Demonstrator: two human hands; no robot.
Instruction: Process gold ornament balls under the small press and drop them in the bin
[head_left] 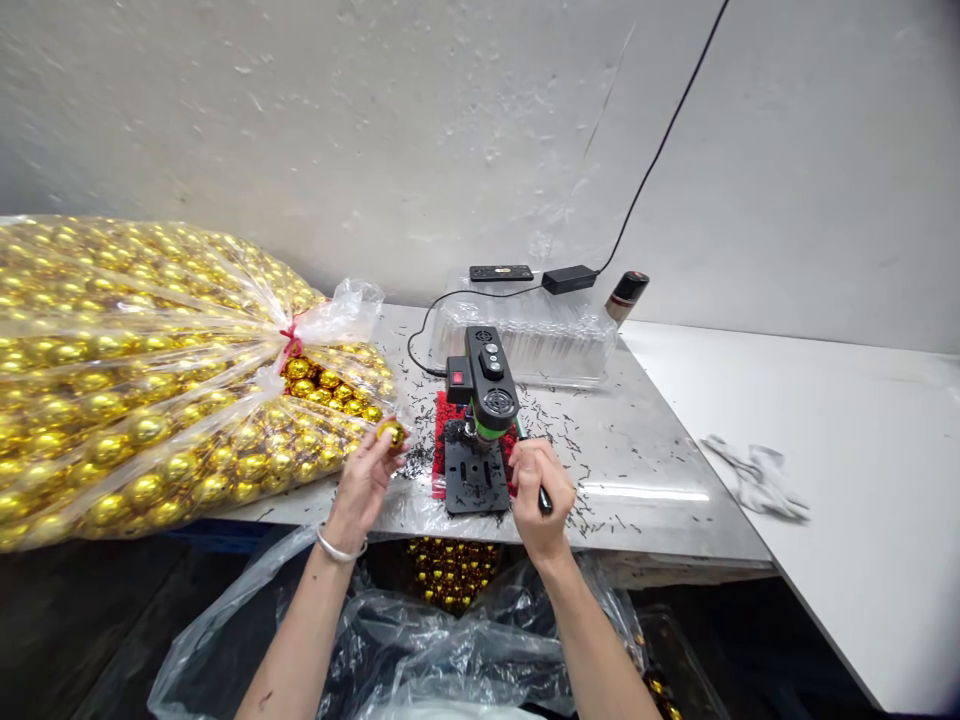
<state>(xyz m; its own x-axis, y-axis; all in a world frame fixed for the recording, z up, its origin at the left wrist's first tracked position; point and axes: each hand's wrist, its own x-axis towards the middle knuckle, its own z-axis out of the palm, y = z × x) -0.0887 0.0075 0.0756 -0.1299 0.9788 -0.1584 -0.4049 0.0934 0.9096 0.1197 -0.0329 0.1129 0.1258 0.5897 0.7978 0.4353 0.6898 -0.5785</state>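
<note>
A shiny gold ball (391, 433) is pinched between the fingertips of my left hand (365, 475), just left of a small bench drill press (491, 385). The fingers of my right hand (541, 490) wrap around the black grip of the press's lever handle (545, 500). Below the drill head lies its slotted black base plate (475, 470), on a red mat (439, 465). The tool tip is mostly hidden by the drill head. Near my left hand, a large clear bag (150, 380) full of gold balls has a torn opening showing loose balls (330, 388).
Dark shavings litter the metal tabletop (637, 450). Behind the press sits a clear plastic box (525, 340) with a power adapter (570, 279) and a dark remote-like object (501, 273); a can (627, 296) stands beside it. Gloves (761, 480) lie right. An open plastic bag (420, 640) hangs below the edge.
</note>
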